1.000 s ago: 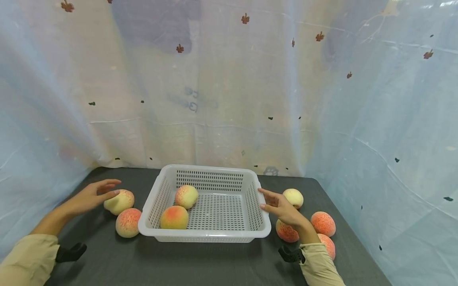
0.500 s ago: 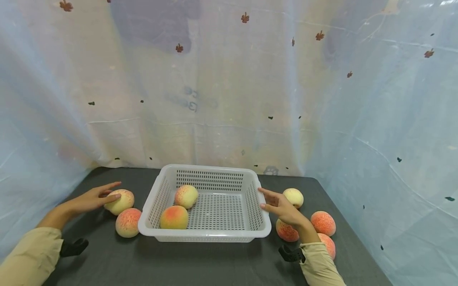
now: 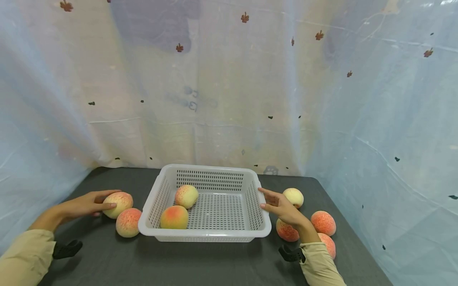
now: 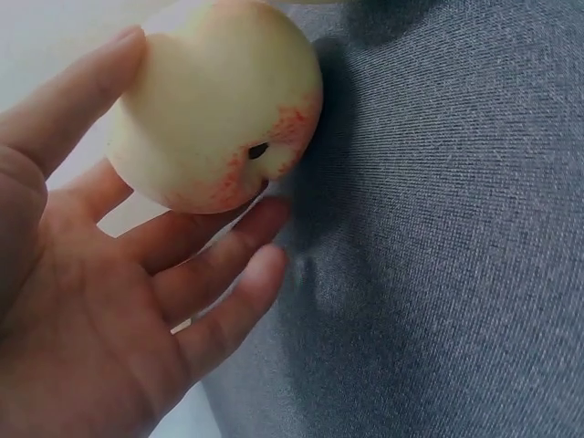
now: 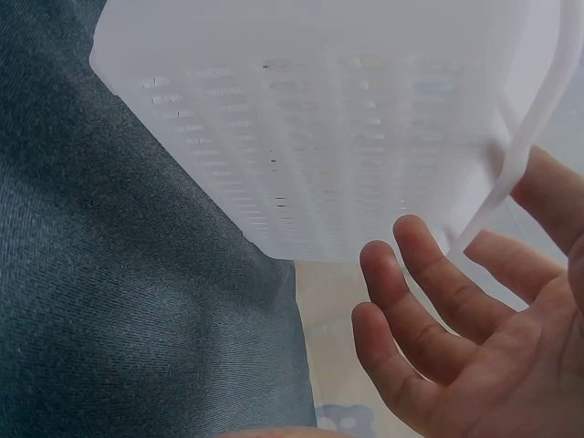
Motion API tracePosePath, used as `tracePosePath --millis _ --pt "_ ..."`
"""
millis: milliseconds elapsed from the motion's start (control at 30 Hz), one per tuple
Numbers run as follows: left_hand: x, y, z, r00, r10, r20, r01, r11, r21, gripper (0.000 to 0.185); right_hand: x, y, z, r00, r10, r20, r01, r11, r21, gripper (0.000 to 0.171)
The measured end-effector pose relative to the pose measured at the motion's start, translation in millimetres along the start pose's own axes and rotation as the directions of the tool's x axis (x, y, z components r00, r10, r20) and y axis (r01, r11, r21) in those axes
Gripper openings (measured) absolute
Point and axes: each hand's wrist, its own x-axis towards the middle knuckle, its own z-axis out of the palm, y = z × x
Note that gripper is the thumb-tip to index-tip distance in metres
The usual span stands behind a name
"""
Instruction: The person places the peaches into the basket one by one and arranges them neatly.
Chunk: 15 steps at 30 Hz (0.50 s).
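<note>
We see the person's left hand [image 3: 86,204] holding a pale yellow peach with a red blush [image 3: 119,203] on the left side of the dark table [image 3: 214,262]; this grip is closed round the fruit, thumb on one side and fingers curling behind and beneath it. From the left wrist, we make out the small dark hollow in the peach's red-speckled end, though we cannot tell whether the fruit bears fully on the cloth. Just beside it, at the basket's left side, lies a redder peach [image 3: 129,222]. The white perforated basket [image 3: 204,233] stands upright in the middle, with two peaches inside near its left wall: a speckled one [image 3: 186,196] behind and an orange-yellow one [image 3: 174,217] in front. Our right hand [image 3: 282,208] touches the basket's right rim with thumb and index finger; that grip is loose, its fingers apart and gently bent, the others by the outer wall. Past that hand we find a pale peach [image 3: 293,197], and a red peach [image 3: 286,231] partly hidden by the forearm. Farther right lie an uncovered red-orange peach [image 3: 323,223] and another partly behind the sleeve [image 3: 326,266].
</note>
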Motion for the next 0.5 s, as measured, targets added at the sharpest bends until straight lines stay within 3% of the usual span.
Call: tracePosePath --millis 200,500 --pt "-2.4 -0.5 -0.3 0.999 -0.009 -0.045 0.009 1.0 -0.001 0.074 -0.2 -0.2 -0.4 1.0 -0.001 -0.003 0.001 1.0 -0.008 0.068" --pt "-5.7 0.3 -2.4 0.984 0.01 -0.177 -0.005 0.999 0.032 0.072 -0.8 -1.9 0.9 1.0 0.006 -0.008 -0.006 1.0 -0.01 0.068"
